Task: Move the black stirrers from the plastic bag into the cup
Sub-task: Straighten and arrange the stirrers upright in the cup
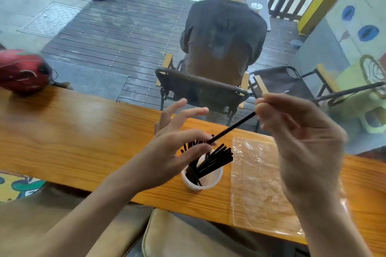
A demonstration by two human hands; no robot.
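I pinch one stirrer (231, 128) in my right hand (300, 131), angled down toward the cup (201, 181) to drop in. My left hand (175, 144) hovers spread, holding nothing. The bag (261, 183) lies flat at the counter's (73, 135) near edge.

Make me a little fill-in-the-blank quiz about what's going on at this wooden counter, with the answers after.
1. The right hand pinches a single black ____.
2. The other stirrers stand in a white ____.
3. The clear plastic bag lies flat on the counter, to the ____ of the cup.
4. The left hand hovers with its fingers ____.

Answers: stirrer; cup; right; spread
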